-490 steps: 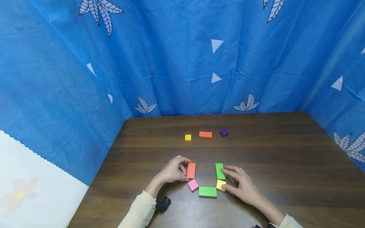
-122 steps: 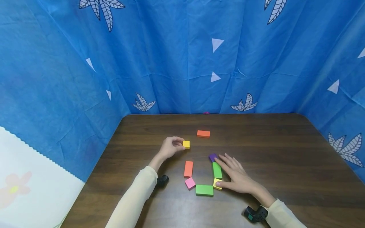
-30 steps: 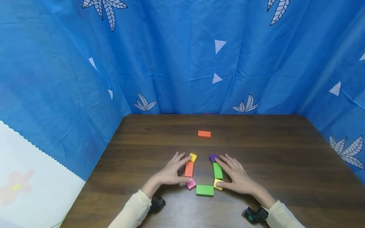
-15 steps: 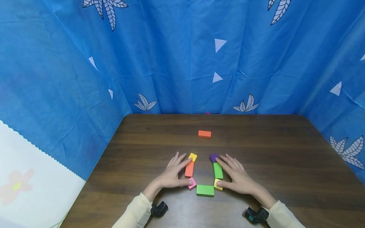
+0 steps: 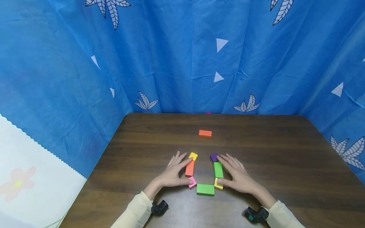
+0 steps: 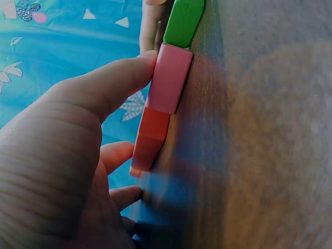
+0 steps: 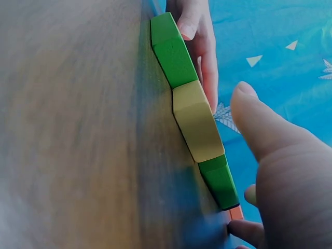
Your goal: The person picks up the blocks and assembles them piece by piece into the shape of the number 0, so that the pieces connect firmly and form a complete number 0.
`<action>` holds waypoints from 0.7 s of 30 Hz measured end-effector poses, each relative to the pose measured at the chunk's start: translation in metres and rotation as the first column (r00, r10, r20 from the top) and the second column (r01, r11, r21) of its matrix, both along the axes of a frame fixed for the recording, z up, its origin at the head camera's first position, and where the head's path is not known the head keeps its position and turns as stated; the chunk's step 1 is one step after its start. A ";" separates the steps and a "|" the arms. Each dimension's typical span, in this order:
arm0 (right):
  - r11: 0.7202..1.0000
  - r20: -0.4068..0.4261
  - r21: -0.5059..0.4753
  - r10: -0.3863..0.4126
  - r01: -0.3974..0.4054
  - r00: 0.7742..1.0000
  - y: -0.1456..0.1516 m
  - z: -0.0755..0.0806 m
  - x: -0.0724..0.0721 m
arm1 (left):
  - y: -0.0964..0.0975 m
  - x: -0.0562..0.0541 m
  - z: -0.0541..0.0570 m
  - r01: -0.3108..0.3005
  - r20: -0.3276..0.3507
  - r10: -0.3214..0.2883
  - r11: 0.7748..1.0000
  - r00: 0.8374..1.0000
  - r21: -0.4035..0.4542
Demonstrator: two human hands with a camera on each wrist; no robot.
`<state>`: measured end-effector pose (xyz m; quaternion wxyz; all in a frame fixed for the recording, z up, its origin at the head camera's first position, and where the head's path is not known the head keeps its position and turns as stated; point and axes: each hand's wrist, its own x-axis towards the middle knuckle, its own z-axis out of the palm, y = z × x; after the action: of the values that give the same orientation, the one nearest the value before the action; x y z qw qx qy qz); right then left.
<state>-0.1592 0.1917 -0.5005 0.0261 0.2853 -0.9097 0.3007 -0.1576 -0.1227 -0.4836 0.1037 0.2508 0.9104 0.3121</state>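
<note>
Coloured wooden blocks lie in a U on the table. My left hand (image 5: 171, 175) spreads over the left side, its thumb on the pink block (image 5: 192, 182) and its index fingertip on the yellow block (image 5: 193, 156); an orange block (image 5: 189, 169) lies between them. On the right side, my right hand (image 5: 240, 179) has its index fingertip beside the purple block (image 5: 214, 157) and its thumb raised just off the pale yellow block (image 7: 198, 122). A green block (image 5: 218, 170) joins those two. Another green block (image 5: 205, 189) forms the bottom of the U.
A lone orange block (image 5: 205, 133) lies farther back on the brown wooden table (image 5: 271, 142). Blue patterned cloth (image 5: 176, 57) hangs behind the table's far edge. A black camera (image 5: 159, 208) is on the left wrist, another (image 5: 256, 215) on the right.
The purple and yellow blocks have come from the back row to the tops of the U's sides. Over the last half second, my right thumb and index finger lift slightly off their blocks.
</note>
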 end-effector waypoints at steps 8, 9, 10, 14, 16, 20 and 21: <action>0.995 -0.002 -0.075 -0.061 0.061 0.998 0.009 0.012 -0.015 | 0.002 -0.001 -0.002 -0.003 0.000 0.003 1.000 1.000 -0.009; 0.994 -0.005 -0.096 -0.062 0.061 0.998 0.010 0.015 -0.019 | 0.002 -0.001 -0.002 -0.002 -0.003 0.002 1.000 1.000 -0.010; 0.992 -0.011 -0.110 -0.065 0.063 0.998 0.011 0.017 -0.023 | 0.003 -0.001 -0.002 -0.001 -0.003 0.001 1.000 1.000 -0.011; 0.987 -0.017 -0.144 -0.077 0.074 0.997 0.011 0.029 -0.046 | 0.002 0.000 0.000 0.003 -0.004 -0.003 1.000 1.000 -0.011; 0.985 -0.004 -0.145 -0.092 0.090 0.996 0.010 0.036 -0.061 | 0.002 0.000 0.001 0.007 -0.004 -0.007 1.000 1.000 -0.011; 0.983 0.045 -0.145 -0.109 0.114 0.993 0.005 0.051 -0.097 | 0.001 0.000 0.003 0.011 -0.013 -0.011 1.000 1.000 -0.009; 0.983 0.060 -0.140 -0.112 0.119 0.992 0.003 0.055 -0.105 | 0.000 0.000 0.003 0.010 -0.014 -0.010 1.000 1.000 -0.009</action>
<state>-0.2645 0.1946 -0.4459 0.0405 0.2217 -0.9010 0.3706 -0.1578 -0.1223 -0.4809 0.1000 0.2572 0.9113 0.3056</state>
